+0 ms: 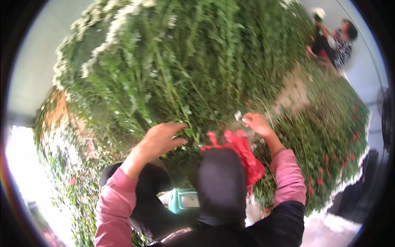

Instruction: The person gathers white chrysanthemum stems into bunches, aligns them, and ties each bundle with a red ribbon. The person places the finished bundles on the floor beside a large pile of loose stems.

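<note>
A big heap of long green leafy stems (222, 49) with white flowers lies in front of me. My left hand (160, 140) is at the near edge of these stems, its thumb and fingers apart and nothing held between them. To the right, my right hand (259, 123) is closed in a pinch. A small white flower (238, 115) shows just beside its fingertips, but whether the fingers hold it or something else is unclear. Crumpled red plastic (251, 160) lies between my hands, close to my knee and partly hidden by it.
A pale green plastic stool or basin (177, 201) is by my legs. Bundled stems with red ties (321, 177) are piled at the right. Leafy cuttings (61, 168) cover the left side. A co-worker (339, 45) sits at the far right, holding white flowers (318, 13).
</note>
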Demonstrator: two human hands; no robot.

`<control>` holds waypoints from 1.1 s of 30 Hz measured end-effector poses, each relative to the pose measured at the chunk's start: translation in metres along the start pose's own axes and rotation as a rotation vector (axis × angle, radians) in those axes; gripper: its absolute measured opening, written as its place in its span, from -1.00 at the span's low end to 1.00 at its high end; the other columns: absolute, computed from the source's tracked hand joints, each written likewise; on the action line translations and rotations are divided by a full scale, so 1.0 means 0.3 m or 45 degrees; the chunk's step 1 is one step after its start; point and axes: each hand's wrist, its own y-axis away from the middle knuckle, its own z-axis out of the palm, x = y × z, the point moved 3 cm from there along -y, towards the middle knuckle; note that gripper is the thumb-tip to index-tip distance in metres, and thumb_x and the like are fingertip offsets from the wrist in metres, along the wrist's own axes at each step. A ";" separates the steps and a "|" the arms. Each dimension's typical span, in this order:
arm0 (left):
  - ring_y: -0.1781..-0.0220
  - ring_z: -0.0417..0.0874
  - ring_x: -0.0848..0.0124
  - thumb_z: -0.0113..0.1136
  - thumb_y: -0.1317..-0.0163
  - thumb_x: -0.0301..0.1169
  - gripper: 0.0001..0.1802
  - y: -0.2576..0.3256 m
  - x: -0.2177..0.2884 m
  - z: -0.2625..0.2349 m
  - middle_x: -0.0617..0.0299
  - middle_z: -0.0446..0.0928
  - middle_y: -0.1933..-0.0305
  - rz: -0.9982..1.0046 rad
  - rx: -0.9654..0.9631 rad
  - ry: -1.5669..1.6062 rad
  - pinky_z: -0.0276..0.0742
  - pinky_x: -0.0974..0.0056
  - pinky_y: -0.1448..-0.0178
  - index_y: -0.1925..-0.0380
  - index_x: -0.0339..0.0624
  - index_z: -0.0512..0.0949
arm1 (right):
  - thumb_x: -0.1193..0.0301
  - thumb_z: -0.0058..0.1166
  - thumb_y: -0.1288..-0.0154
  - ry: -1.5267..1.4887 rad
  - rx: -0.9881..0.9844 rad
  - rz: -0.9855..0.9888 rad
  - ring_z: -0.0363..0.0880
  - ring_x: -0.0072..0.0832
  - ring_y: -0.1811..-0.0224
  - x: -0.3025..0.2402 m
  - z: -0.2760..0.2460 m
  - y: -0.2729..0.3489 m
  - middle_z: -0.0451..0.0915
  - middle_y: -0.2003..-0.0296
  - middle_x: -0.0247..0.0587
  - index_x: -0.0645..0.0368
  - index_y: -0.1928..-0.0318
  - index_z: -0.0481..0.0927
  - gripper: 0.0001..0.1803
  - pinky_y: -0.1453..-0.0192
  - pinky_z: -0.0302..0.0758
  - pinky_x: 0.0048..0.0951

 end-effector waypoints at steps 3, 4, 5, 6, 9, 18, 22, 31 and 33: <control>-0.03 0.66 -0.01 0.31 -0.23 -0.13 -0.43 -0.044 -0.022 -0.034 -0.09 0.61 -0.07 -0.015 -0.001 -0.026 0.57 0.07 -0.10 -0.13 -0.27 0.53 | 0.16 0.11 -0.42 0.073 -0.205 -0.201 0.70 -0.48 0.33 -0.364 -0.050 -0.125 0.68 0.36 -0.23 0.16 0.13 0.65 -0.68 0.21 0.56 -0.34; -0.02 0.67 -0.01 0.31 -0.22 -0.12 -0.42 -0.055 -0.038 -0.044 -0.10 0.62 -0.04 -0.055 0.038 0.020 0.58 0.07 -0.10 -0.13 -0.27 0.53 | 0.16 0.10 -0.43 0.239 -0.261 -0.273 0.69 -0.47 0.32 -0.498 -0.061 -0.143 0.68 0.30 -0.20 0.16 0.07 0.64 -0.68 0.19 0.57 -0.31; -0.01 0.67 -0.01 0.32 -0.21 -0.12 -0.42 -0.076 -0.044 -0.062 -0.11 0.63 -0.02 -0.082 0.068 0.062 0.58 0.07 -0.09 -0.13 -0.26 0.53 | 0.15 0.10 -0.42 0.363 -0.323 -0.210 0.68 -0.42 0.26 -0.559 -0.046 -0.193 0.68 0.24 -0.16 0.17 0.03 0.62 -0.65 0.14 0.57 -0.25; 0.00 0.68 -0.01 0.32 -0.20 -0.11 -0.42 -0.084 -0.052 -0.077 -0.12 0.64 0.00 -0.111 0.095 0.104 0.58 0.07 -0.09 -0.13 -0.26 0.53 | 0.15 0.10 -0.42 0.436 -0.338 -0.451 0.66 -0.36 0.23 -0.639 -0.028 -0.239 0.69 0.23 -0.15 0.17 0.08 0.63 -0.66 0.09 0.57 -0.20; 0.04 0.70 0.02 0.34 -0.18 -0.14 -0.43 -0.054 -0.099 -0.125 -0.15 0.65 0.05 -0.227 0.190 0.055 0.59 0.08 -0.06 -0.13 -0.22 0.55 | 0.12 0.12 -0.41 0.304 -0.399 -0.547 0.68 -0.36 0.24 -0.739 -0.074 -0.345 0.71 0.24 -0.18 0.11 0.08 0.66 -0.67 0.12 0.58 -0.29; 0.19 0.66 0.07 0.41 -0.08 -0.35 -0.44 0.133 -0.122 -0.111 -0.08 0.65 0.00 -0.422 0.075 0.145 0.56 0.10 0.08 -0.12 -0.26 0.55 | 0.07 0.10 -0.35 0.777 0.544 0.392 0.64 0.09 0.06 0.418 -0.410 -0.081 0.66 0.17 0.22 0.27 0.18 0.66 -0.55 -0.02 0.55 0.03; 0.22 0.67 0.11 0.43 -0.03 -0.43 -0.45 0.121 -0.157 0.045 -0.06 0.64 0.03 -0.441 -0.042 0.082 0.57 0.14 0.11 -0.09 -0.27 0.56 | 0.06 0.16 -0.32 0.720 0.614 0.519 0.57 0.22 -0.04 0.781 -0.100 0.018 0.66 0.09 0.15 0.27 -0.31 0.26 -0.27 -0.08 0.49 0.15; -0.28 0.49 -0.04 0.38 0.07 -0.60 -0.38 -0.404 0.023 0.365 -0.04 0.50 -0.22 0.382 0.115 -0.231 0.45 0.05 -0.33 -0.10 -0.19 0.52 | 0.37 0.03 -0.14 0.950 0.797 0.179 0.55 -0.17 0.16 0.765 0.084 0.066 0.64 0.35 -0.23 0.02 0.25 0.62 -0.83 0.14 0.42 -0.04; -0.50 0.20 -0.07 0.41 0.07 -0.53 -0.28 -0.604 0.230 0.484 0.00 0.26 -0.44 0.611 0.049 -0.343 0.21 -0.08 -0.49 -0.20 -0.11 0.44 | 0.43 0.02 -0.17 0.968 0.684 -0.041 0.52 -0.18 0.16 0.670 0.048 0.150 0.58 0.35 -0.23 0.00 0.18 0.55 -0.81 0.14 0.38 -0.07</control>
